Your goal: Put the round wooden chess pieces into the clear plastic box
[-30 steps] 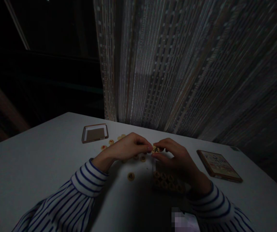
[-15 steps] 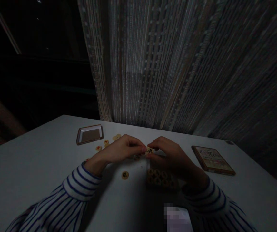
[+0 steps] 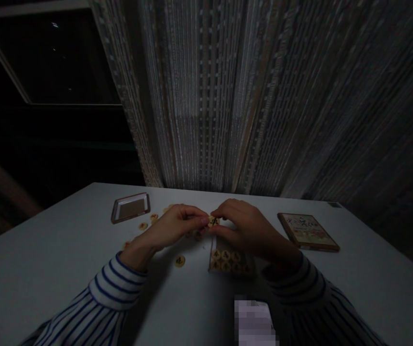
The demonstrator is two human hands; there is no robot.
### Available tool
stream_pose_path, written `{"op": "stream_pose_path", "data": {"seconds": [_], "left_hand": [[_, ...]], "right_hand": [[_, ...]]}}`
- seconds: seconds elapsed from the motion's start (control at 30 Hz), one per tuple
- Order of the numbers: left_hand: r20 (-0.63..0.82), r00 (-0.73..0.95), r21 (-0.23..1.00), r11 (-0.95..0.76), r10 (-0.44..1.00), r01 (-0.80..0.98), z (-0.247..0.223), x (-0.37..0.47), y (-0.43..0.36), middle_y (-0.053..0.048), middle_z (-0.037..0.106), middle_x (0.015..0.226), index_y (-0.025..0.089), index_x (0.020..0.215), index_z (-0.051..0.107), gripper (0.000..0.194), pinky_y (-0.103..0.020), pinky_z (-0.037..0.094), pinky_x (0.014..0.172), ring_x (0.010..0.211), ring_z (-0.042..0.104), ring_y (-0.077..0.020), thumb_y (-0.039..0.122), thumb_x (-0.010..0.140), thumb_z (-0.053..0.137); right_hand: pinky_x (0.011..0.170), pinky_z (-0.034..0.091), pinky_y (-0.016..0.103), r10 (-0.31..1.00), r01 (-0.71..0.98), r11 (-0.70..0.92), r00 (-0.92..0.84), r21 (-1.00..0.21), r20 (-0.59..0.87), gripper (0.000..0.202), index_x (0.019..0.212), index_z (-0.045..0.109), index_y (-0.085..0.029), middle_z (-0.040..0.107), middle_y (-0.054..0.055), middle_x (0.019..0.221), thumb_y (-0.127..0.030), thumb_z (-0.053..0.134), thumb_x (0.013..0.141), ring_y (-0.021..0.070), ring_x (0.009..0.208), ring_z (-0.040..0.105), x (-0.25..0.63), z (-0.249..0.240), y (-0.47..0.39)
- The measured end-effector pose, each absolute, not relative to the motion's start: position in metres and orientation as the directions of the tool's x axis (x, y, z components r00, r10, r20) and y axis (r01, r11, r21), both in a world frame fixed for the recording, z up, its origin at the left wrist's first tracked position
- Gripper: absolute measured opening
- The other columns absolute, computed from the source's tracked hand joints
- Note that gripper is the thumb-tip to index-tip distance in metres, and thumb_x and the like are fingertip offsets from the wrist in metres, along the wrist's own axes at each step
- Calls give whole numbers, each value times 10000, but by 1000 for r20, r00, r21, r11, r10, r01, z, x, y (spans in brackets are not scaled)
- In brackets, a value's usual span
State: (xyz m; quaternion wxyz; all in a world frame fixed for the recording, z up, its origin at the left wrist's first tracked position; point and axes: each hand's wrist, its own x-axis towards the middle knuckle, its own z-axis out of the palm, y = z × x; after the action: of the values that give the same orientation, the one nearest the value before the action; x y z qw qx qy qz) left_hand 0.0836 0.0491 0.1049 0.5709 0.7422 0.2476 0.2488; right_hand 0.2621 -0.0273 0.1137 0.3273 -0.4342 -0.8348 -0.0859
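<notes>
Between my two hands is a round xiangqi piece [image 3: 214, 221], pale with a black character facing me. My left hand [image 3: 175, 227] pinches its left edge with thumb and fingertips. From the right, the thumb and index finger of my right hand [image 3: 247, 225] close on the same piece. Below my right hand lies an open box [image 3: 224, 243] with several pieces set in rows, partly in shadow. A single black-marked piece [image 3: 180, 261] rests on the table left of the box. More pieces sit behind and under my left hand, including a red-marked piece [image 3: 143, 226].
An open shallow tray-like lid [image 3: 130, 208] lies at the back left of the white table [image 3: 65, 250]. To the right is a flat decorated box [image 3: 309, 231]. A pixelated phone-like object [image 3: 255, 324] is near the front. Curtains [image 3: 220, 105] hang behind the table.
My view has shifted slightly, so the table's things appear a little further left. Both hands keep hold of the same piece, with little change in grip.
</notes>
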Motion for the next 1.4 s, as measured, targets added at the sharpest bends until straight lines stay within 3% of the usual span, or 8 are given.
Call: {"op": "stream_pose_path", "data": {"seconds": [0.23,0.4,0.6,0.83,1.03,1.4], "left_hand": [[75,665,994,-111,743,12,102,87,34,-16,643,635,131,736,684,205,-238,410,625,611,532,-109,324,667,684],[36,638,990,60,770,-129,87,95,23,-10,637,646,120,715,660,232,-233,421,695,648,557,-101,338,654,708],[-7,608,926,234,794,-295,62,108,12,-4,626,625,116,743,644,284,-220,433,671,619,562,-95,349,616,743],[-30,619,892,301,785,-338,42,110,7,-11,638,637,117,765,651,300,-219,434,651,614,566,-99,352,606,750],[-83,576,881,330,813,-340,32,112,1,-19,644,654,113,755,656,303,-235,434,662,629,575,-107,337,583,766],[-97,581,891,330,808,-310,26,108,1,-28,667,735,127,805,688,263,-216,442,674,669,578,-97,305,619,745]], "right_hand": [[678,407,273,715,788,593,-422,-164,558,192,869,591,-157,603,40,820,-335,583,799,150,764,534,263,121,-35],[687,401,268,751,793,580,-431,-187,499,186,891,593,-160,602,35,836,-320,586,797,151,790,539,269,123,-38],[660,395,262,813,818,544,-457,-190,362,172,897,600,-174,605,30,831,-308,586,790,153,771,544,275,120,-37],[599,380,249,870,841,488,-448,-231,208,151,857,623,-196,621,20,794,-310,600,760,147,717,549,273,118,-32],[575,373,250,902,880,432,-422,-196,92,152,876,632,-207,641,28,816,-292,585,759,155,703,562,271,113,-29],[640,404,254,878,849,473,-475,-235,52,195,925,650,-215,668,28,861,-284,494,831,157,775,590,274,109,-27]]}}
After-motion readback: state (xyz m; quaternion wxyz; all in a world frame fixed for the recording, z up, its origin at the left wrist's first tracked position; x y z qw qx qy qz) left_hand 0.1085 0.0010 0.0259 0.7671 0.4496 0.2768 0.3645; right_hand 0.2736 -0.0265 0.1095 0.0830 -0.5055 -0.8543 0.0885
